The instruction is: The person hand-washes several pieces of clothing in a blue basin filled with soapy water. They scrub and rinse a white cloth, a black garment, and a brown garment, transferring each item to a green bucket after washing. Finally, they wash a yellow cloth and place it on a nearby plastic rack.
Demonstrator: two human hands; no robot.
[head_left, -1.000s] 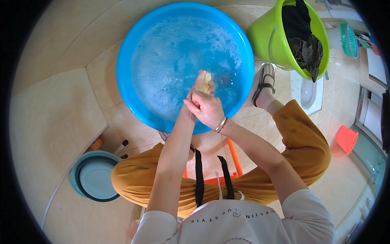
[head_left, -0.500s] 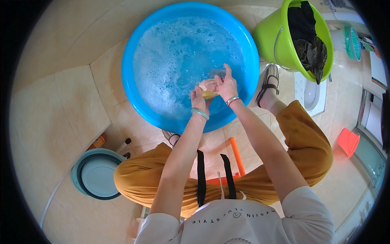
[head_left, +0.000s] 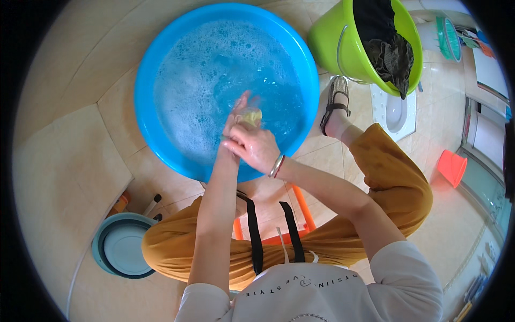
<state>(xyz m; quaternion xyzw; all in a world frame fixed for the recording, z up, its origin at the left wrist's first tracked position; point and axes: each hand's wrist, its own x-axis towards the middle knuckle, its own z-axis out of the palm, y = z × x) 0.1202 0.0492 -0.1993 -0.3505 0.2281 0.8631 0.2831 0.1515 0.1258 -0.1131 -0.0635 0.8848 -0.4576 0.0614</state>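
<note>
Over the soapy water of a large blue basin (head_left: 145, 107), my two hands meet. My left hand (head_left: 234, 119) points away from me with its fingers partly stretched and smeared by motion. A small, wet, pale-yellow piece (head_left: 253, 116) lies against its palm; whether it is cloth or soap I cannot tell. My right hand (head_left: 258, 148) is closed over the base of my left hand, its thumb on the wrist beside a pale green bangle (head_left: 223, 139). Its curled fingers sit just below the yellow piece, and their tips are partly hidden.
A lime-green bucket (head_left: 333, 43) with dark clothes (head_left: 390, 56) stands at the far right of the basin. Beyond my foot is a white squat toilet (head_left: 396, 114). A grey-green folding basin (head_left: 124, 249) lies left of my knee; an orange bucket (head_left: 451, 168) is at right.
My right hand has come down and left from beside the yellow piece onto my left wrist, and its raised finger has curled in. The view has shifted slightly to the right.
</note>
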